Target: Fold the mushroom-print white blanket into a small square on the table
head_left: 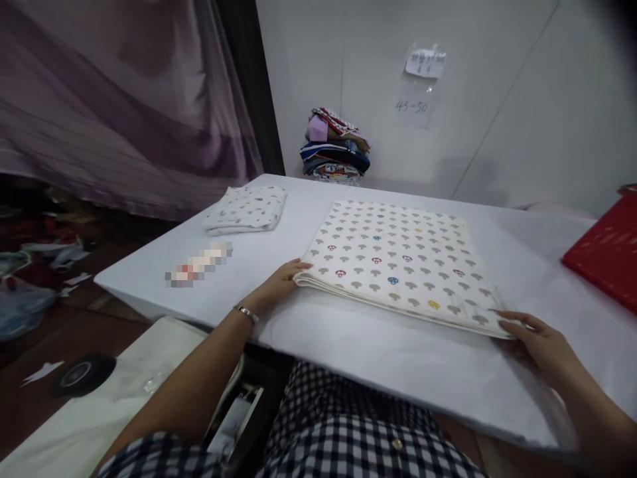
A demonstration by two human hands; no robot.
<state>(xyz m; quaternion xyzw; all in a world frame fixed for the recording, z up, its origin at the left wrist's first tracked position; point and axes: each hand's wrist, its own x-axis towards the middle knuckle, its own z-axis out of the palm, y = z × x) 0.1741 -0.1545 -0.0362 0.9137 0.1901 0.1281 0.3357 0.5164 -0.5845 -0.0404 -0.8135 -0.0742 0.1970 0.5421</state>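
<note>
The person wears a black-and-white gingham garment [348,448], its small squares set in an even grid, with a round, pale gold-toned button [396,445] on the front. A matching gingham sleeve [162,457] leaves the left forearm bare. A silver-toned bracelet [247,314] circles that wrist. The left hand [284,282] and right hand [540,345] are bare.

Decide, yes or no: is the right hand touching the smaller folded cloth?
No, the right hand is at the near right corner of the larger mushroom-print cloth.
</note>
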